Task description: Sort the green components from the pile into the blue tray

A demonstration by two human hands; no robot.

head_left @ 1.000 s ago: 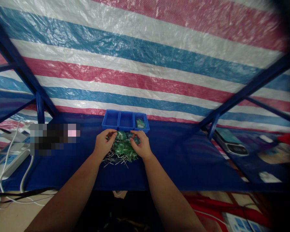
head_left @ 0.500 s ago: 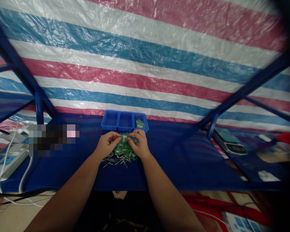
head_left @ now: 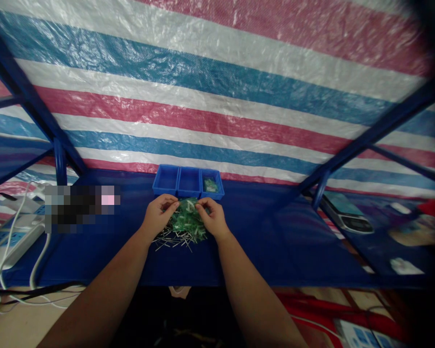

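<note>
In the head view, the left hand (head_left: 159,212) and the right hand (head_left: 213,217) face each other over the desk (head_left: 268,232), wrists toward its front edge. Each has thumb and forefinger brought close together, and they seem to pinch opposite sides of a green packet (head_left: 187,205); the fingertips are too small to be sure of the grip.

The packet is above the far side of a pile of green pieces (head_left: 184,224), left of the middle of the desk and nearer its back edge than its front. Thin rods (head_left: 172,239) spill from the pile toward the front edge.

Just behind the hands, near the back edge, stands a blue tray (head_left: 189,180) with three compartments. As far as can be judged, the work is at an early stage: green pieces show only in the right compartment (head_left: 221,186), while most lie loose in the pile.

The packet spans the gap between the hands, so its width runs roughly along the front edge; which side is its long axis cannot be told. The rods point many ways, several slanting toward the front edge.
</note>
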